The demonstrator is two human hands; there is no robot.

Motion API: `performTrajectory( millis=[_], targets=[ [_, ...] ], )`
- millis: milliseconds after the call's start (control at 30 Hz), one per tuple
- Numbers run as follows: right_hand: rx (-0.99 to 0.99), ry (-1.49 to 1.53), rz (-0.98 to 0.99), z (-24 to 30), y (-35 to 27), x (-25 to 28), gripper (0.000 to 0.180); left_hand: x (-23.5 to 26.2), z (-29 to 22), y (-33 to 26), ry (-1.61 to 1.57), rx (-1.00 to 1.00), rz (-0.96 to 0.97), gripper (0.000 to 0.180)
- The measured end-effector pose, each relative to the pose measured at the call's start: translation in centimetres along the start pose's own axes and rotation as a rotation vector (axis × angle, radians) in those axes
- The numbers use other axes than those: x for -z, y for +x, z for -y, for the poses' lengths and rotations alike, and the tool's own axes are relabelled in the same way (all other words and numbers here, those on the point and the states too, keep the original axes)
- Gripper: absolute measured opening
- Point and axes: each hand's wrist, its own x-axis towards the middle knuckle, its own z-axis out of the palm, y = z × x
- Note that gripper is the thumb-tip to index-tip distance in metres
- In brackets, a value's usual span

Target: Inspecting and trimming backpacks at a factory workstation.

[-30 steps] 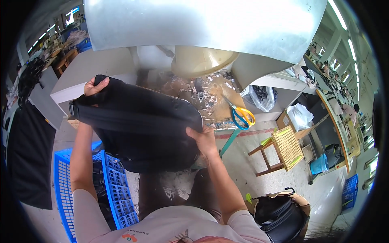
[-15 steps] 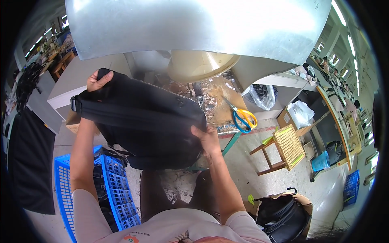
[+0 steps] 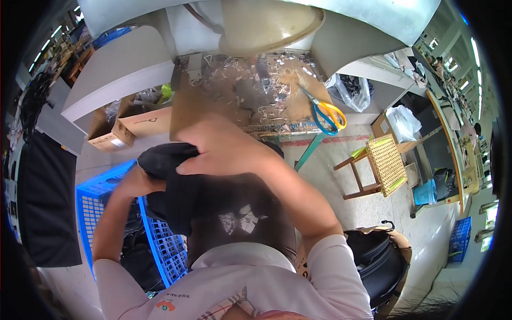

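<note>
A black backpack (image 3: 184, 200), bunched and partly turned end-on, hangs over my lap beside a blue plastic crate (image 3: 160, 242). My left hand (image 3: 138, 182) is closed around its left side, with the fingertips hidden by the fabric. From above, my right hand (image 3: 221, 146) grips the bag's upper edge, thumb on the near face and the other fingers blurred or out of sight. Beyond my hands, scissors (image 3: 325, 114) with one yellow and one blue handle lie at the right of a scrap-covered work board (image 3: 290, 109).
Black items fill the crate at my left. A cardboard box (image 3: 404, 240) with black bags stands at my right, and a woven-seat stool (image 3: 385, 162) farther off. Open cartons (image 3: 146, 122) sit under the left counter (image 3: 117, 66). A metal hood (image 3: 384, 21) overhangs the board.
The backpack has come down and toward my body, from spread out to bunched. My right hand has crossed leftward to its upper edge; my left hand has lowered. The view has tilted down.
</note>
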Motion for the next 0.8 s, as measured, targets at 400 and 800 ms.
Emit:
performTrajectory(
  millis=[400, 800],
  targets=[
    [-0.475, 0.781, -0.542, -7.3, -10.1, -10.2, 0.064, 0.7, 13.1, 0.6, -1.252, -0.041, -0.349, 0.038],
    [-0.558, 0.780, -0.703, -7.9, -9.7, -8.3, 0.028, 0.7, 8.3, 5.4, -1.014, 0.102, -0.418, 0.030]
  ],
)
